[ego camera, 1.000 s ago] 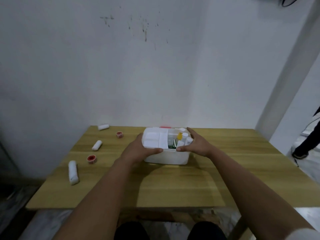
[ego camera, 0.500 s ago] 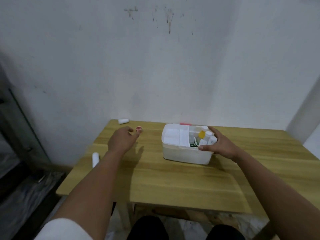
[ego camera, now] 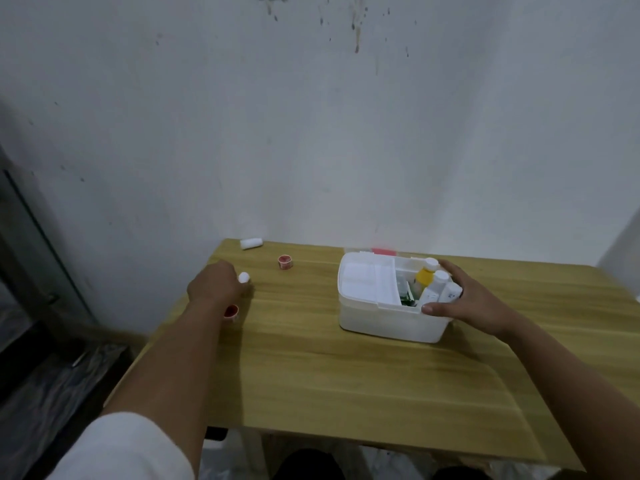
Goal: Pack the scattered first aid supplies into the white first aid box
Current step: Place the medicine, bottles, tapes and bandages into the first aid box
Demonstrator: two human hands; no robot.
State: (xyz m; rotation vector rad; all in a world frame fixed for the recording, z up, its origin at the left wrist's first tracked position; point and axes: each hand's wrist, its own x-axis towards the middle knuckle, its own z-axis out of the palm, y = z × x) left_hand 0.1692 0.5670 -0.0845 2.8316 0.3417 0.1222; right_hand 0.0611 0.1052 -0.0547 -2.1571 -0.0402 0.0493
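The white first aid box (ego camera: 388,322) stands on the wooden table (ego camera: 346,375), with a white inner tray on its left half and several small bottles, one yellow, on its right. My right hand (ego camera: 464,303) grips the box's right end. My left hand (ego camera: 216,282) is far to the left, closed over a white bandage roll (ego camera: 244,277) whose end pokes out by the fingers. A red tape roll (ego camera: 231,312) lies just under that wrist. A second red tape roll (ego camera: 285,262) and another white bandage roll (ego camera: 251,243) lie farther back.
The table's left edge runs close to my left hand, with a dark floor and a grey frame (ego camera: 31,237) beyond it. A stained white wall stands right behind the table. A pink strip (ego camera: 383,251) shows behind the box.
My left hand left the box, swung out to the left and closed over a white bandage roll. My right hand stayed on the box. The view turned left and down.
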